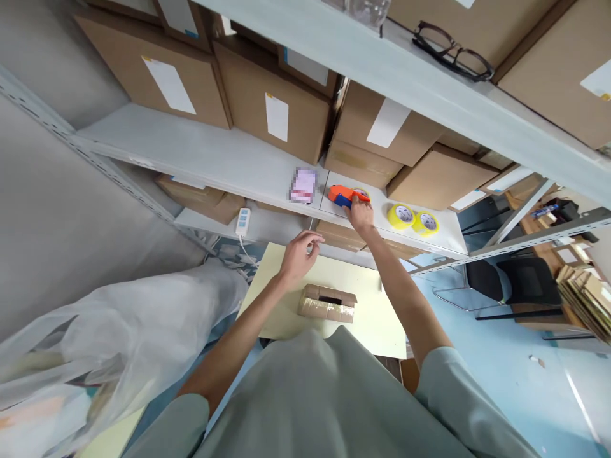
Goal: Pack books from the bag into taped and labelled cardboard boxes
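Observation:
My right hand (359,213) reaches up to the white shelf (200,152) and its fingers close on an orange and blue tape dispenser (342,196) that lies there. Two yellow tape rolls (413,218) sit on the shelf just right of it. My left hand (300,252) hovers lower, over a pale yellow table (377,318), with its fingers loosely curled and nothing visible in them. A small cardboard box (328,303) with its top flaps partly open rests on the table below that hand.
Large cardboard boxes (272,108) with white labels fill the shelf behind. Black glasses (452,54) lie on the upper shelf. A white power strip (243,222) hangs at the lower shelf. A clear plastic bag (109,343) bulges at left. A black chair (515,283) stands right.

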Demonstrator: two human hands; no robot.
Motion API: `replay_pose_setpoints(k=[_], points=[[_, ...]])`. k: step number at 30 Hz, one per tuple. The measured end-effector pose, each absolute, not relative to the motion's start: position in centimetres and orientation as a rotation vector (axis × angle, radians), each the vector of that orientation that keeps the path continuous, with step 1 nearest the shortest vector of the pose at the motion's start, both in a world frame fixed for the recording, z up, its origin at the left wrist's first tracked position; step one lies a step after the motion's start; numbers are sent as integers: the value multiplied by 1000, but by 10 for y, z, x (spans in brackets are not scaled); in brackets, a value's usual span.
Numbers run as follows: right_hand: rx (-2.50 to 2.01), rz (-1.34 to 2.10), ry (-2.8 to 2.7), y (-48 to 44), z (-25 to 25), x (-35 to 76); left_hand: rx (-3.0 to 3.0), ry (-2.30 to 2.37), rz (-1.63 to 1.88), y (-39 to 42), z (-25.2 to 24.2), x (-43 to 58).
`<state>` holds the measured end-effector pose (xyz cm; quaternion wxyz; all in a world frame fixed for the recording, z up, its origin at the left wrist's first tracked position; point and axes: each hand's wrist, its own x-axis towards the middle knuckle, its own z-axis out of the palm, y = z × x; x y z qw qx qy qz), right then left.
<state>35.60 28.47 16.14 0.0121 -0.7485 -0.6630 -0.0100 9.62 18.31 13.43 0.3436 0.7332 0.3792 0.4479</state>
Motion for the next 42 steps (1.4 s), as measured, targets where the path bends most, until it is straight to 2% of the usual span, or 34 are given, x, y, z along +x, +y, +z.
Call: replay_pose_setpoints(k=[3,10,14,19,32,42], points=[[-2299,49,-1940,262,152,350,1814,1042,1135,169,120,78],[-1971,146,-2154,141,119,321,1637,1098,1157,137,93,36],[-1817,159,-2194,76,108,299,1649,1068,1173,122,96,20],[-1881,202,-2197,29,110,281,1802,905,1152,116,102,8],[-1951,191,-2230,-7,136,258,1831,771,1095,107,83,9],[-1961,218,-2348,-4,135,254,1786,788,1061,107,65,-3]])
